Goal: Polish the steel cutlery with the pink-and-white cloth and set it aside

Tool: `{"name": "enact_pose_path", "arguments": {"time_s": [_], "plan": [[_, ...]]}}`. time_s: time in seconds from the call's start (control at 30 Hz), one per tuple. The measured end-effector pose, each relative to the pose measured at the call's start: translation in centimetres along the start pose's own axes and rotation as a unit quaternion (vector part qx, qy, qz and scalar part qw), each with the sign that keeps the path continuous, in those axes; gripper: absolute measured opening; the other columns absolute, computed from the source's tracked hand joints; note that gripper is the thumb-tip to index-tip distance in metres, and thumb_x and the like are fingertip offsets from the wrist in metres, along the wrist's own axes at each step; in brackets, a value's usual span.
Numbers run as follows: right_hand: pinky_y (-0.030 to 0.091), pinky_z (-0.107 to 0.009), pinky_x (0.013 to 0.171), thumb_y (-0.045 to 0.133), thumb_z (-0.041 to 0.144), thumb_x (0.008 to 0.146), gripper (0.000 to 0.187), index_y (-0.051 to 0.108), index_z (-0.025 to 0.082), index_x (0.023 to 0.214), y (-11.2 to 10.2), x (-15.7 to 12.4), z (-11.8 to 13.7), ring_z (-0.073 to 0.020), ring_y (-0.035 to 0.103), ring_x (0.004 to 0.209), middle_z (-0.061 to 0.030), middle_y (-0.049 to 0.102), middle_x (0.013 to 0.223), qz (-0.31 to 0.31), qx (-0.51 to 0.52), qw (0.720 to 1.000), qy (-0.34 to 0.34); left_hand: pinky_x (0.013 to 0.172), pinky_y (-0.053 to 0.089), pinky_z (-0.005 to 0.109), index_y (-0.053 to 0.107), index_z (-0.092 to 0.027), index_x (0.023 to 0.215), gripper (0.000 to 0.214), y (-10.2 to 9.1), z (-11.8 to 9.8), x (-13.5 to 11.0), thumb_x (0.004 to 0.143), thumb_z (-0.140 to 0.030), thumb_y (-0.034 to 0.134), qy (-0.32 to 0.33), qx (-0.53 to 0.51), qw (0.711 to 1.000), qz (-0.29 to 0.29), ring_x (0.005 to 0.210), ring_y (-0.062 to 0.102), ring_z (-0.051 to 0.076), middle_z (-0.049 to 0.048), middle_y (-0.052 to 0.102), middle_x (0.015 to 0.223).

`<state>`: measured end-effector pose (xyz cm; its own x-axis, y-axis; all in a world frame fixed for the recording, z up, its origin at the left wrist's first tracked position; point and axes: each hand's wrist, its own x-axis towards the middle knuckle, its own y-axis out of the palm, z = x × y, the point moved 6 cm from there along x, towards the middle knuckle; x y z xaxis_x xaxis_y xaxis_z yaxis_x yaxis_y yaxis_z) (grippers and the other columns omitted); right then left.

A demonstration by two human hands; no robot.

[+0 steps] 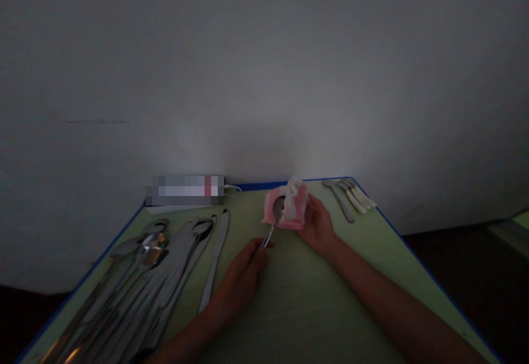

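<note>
My left hand [248, 267] is closed around the handle of a metal spoon [269, 233], whose bowl points up and away from me. Behind the bowl, a pink and white cloth [294, 205] is gripped by my right hand [316, 223]; its fingers are partly hidden by the fabric. The bowl lies against the cloth, part of it covered by a fold. A table knife [215, 259] lies on the table to the left of my left hand.
Several spoons, knives and larger utensils [136, 292] lie heaped on the left of the green table [297, 309]. At the back right are another spoon [339, 201] and several white-handled forks [356, 196]. A blurred-out device [185, 192] with a white cable stands by the wall.
</note>
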<state>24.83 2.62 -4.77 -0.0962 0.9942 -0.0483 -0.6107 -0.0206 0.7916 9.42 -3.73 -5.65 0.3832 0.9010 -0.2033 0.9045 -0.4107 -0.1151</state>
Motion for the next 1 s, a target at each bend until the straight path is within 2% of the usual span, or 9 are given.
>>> {"name": "enact_pose_path", "arguments": {"time_s": [0.1, 0.17, 0.27, 0.33, 0.47, 0.67, 0.8, 0.9, 1.0], "plan": [[0.05, -0.031, 0.069, 0.05, 0.034, 0.078, 0.022, 0.06, 0.021, 0.093, -0.3, 0.0, 0.1, -0.0158, 0.063, 0.076, 0.0014, 0.068, 0.083, -0.011, 0.071, 0.997, 0.02, 0.041, 0.025, 0.017, 0.047, -0.02, 0.109, 0.033, 0.1, -0.2, 0.0, 0.087, -0.042, 0.036, -0.011, -0.019, 1.0, 0.008, 0.046, 0.031, 0.008, -0.0078, 0.034, 0.059], [0.05, -0.028, 0.067, 0.053, 0.03, 0.076, 0.017, 0.061, 0.02, 0.088, -0.4, 0.1, -0.2, -0.0144, 0.062, 0.071, 0.0021, 0.068, 0.077, -0.007, 0.055, 0.998, 0.028, 0.041, 0.025, 0.017, 0.047, -0.02, 0.108, 0.033, 0.1, -0.2, -0.1, 0.087, -0.043, 0.037, -0.019, -0.011, 1.0, 0.005, 0.046, 0.032, 0.008, -0.0074, 0.036, 0.059], [0.049, -0.025, 0.066, 0.06, 0.025, 0.072, 0.021, 0.061, 0.02, 0.092, -0.1, 0.0, -0.8, -0.0131, 0.062, 0.069, 0.0012, 0.067, 0.079, 0.025, -0.036, 0.999, 0.018, 0.045, 0.029, 0.018, 0.05, -0.021, 0.107, 0.033, 0.0, -0.3, -0.2, 0.087, -0.043, 0.036, -0.013, 0.021, 1.0, -0.003, 0.048, 0.036, 0.009, -0.0064, 0.038, 0.06], [0.049, -0.025, 0.066, 0.064, 0.027, 0.07, 0.028, 0.06, 0.019, 0.097, 0.1, -0.1, -1.1, -0.0136, 0.061, 0.069, -0.0004, 0.068, 0.083, 0.037, -0.102, 0.994, 0.008, 0.051, 0.035, 0.02, 0.052, -0.021, 0.104, 0.03, -0.1, -0.5, -0.2, 0.087, -0.041, 0.037, 0.012, 0.053, 0.998, -0.017, 0.055, 0.043, 0.011, -0.0039, 0.046, 0.065], [0.048, -0.027, 0.065, 0.066, 0.033, 0.068, 0.029, 0.061, 0.016, 0.091, 0.0, -0.3, -1.7, -0.0135, 0.059, 0.064, -0.002, 0.067, 0.078, 0.043, -0.211, 0.977, 0.005, 0.064, 0.04, 0.023, 0.055, -0.021, 0.097, 0.025, -0.1, -1.0, -0.2, 0.087, -0.037, 0.038, 0.062, 0.132, 0.989, -0.018, 0.069, 0.052, 0.015, 0.0011, 0.058, 0.079], [0.045, -0.025, 0.065, 0.065, 0.038, 0.069, 0.029, 0.062, 0.016, 0.087, -0.3, -0.4, -1.3, -0.0125, 0.055, 0.068, -0.0008, 0.063, 0.078, 0.023, -0.334, 0.94, -0.064, 0.07, 0.041, 0.025, 0.055, -0.021, 0.098, 0.025, 0.1, -1.2, -0.4, 0.089, -0.035, 0.037, 0.09, 0.191, 0.977, 0.002, 0.076, 0.056, 0.018, 0.0038, 0.062, 0.087], [0.042, -0.023, 0.059, 0.053, 0.047, 0.077, 0.033, 0.061, 0.015, 0.082, -0.4, -0.5, -0.8, -0.0118, 0.052, 0.062, -0.0006, 0.06, 0.071, -0.017, -0.389, 0.917, -0.091, 0.064, 0.04, 0.024, 0.056, -0.021, 0.101, 0.027, 0.2, -1.0, -0.5, 0.087, -0.037, 0.04, 0.081, 0.198, 0.977, -0.003, 0.069, 0.055, 0.018, 0.0026, 0.061, 0.075], [0.038, -0.022, 0.05, 0.048, 0.053, 0.078, 0.041, 0.06, 0.014, 0.072, -0.3, -0.6, -0.6, -0.0113, 0.048, 0.055, -0.0005, 0.056, 0.061, -0.036, -0.427, 0.899, -0.089, 0.057, 0.04, 0.023, 0.056, -0.019, 0.1, 0.032, 0.6, -1.3, -0.6, 0.089, -0.04, 0.035, 0.07, 0.183, 0.98, 0.02, 0.06, 0.053, 0.016, 0.0005, 0.058, 0.065], [0.038, -0.023, 0.049, 0.049, 0.055, 0.076, 0.043, 0.059, 0.014, 0.07, -0.1, -1.1, -1.5, -0.0124, 0.049, 0.054, -0.0012, 0.057, 0.059, -0.066, -0.383, 0.919, -0.069, 0.052, 0.038, 0.022, 0.057, -0.018, 0.094, 0.035, 0.8, -1.7, -0.6, 0.089, -0.041, 0.032, 0.065, 0.197, 0.978, 0.029, 0.052, 0.049, 0.014, -0.0015, 0.053, 0.058]]}}
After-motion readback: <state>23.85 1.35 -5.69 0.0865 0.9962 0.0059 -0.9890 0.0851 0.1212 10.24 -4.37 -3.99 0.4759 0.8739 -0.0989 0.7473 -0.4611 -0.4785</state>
